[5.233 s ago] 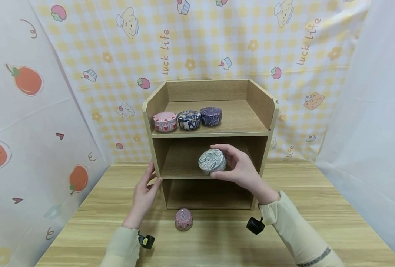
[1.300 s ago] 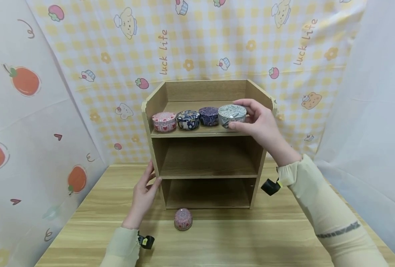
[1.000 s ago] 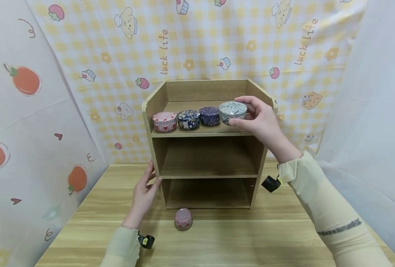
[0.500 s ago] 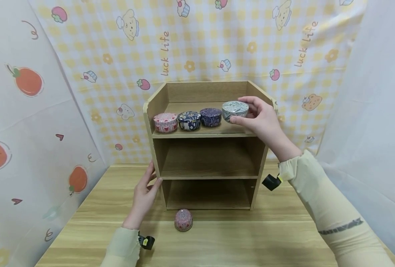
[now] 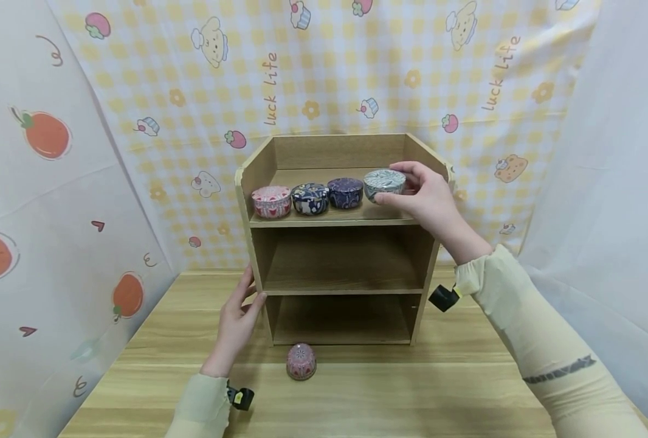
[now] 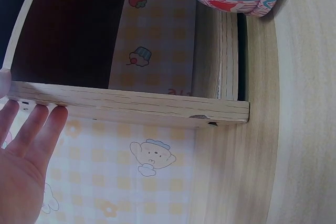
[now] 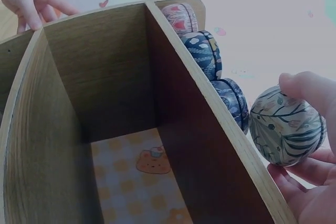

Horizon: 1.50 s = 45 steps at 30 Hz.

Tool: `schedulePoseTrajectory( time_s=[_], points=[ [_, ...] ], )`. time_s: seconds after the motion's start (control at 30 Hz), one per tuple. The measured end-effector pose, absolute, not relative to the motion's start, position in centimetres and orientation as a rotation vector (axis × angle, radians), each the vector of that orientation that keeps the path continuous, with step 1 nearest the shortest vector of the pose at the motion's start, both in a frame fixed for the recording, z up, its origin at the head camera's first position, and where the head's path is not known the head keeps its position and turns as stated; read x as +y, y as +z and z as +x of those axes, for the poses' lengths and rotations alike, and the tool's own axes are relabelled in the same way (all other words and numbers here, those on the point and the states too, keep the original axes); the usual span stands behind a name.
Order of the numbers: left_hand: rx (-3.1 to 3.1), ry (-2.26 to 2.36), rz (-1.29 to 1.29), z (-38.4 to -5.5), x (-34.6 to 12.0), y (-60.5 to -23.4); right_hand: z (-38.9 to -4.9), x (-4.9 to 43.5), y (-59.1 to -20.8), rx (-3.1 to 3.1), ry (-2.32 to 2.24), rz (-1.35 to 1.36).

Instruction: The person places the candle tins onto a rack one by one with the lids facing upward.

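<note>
My right hand (image 5: 430,198) grips a round tin (image 5: 384,184) with a pale grey-green leaf print, thumb in front and fingers behind. The tin is close over the top board of a wooden shelf unit (image 5: 343,292), just right of a dark purple tin (image 5: 346,193). Further left on that board stand a navy floral tin (image 5: 310,199) and a pink-and-white tin (image 5: 272,202). My left hand (image 5: 236,325) holds the unit's left side panel (image 6: 131,100), thumb at its front edge and fingers straight along the outer face.
A small pink patterned tin (image 5: 301,362) stands on the wooden table (image 5: 384,395) before the unit's lower left. Behind hangs a yellow checked cloth (image 5: 335,73). White cloth walls (image 5: 603,182) close off both sides.
My right hand has raised the leaf-print tin from before the middle compartment to the top board, shifted it slightly right, then lowered it a little. The left hand has stayed put.
</note>
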<state>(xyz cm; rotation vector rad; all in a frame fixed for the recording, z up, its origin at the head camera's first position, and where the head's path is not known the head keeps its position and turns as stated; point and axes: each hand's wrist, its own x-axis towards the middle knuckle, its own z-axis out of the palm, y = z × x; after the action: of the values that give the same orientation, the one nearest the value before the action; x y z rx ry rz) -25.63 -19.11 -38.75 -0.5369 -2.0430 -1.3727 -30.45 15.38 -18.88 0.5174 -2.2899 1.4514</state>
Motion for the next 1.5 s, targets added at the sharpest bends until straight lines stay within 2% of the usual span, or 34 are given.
schedulePoseTrajectory(
  time_s=[1.5],
  points=[
    [-2.05,-1.397,-0.512,-25.7,-19.08,-38.63,-31.47,15.16,-18.37,-2.566,1.19,0.46]
  ],
)
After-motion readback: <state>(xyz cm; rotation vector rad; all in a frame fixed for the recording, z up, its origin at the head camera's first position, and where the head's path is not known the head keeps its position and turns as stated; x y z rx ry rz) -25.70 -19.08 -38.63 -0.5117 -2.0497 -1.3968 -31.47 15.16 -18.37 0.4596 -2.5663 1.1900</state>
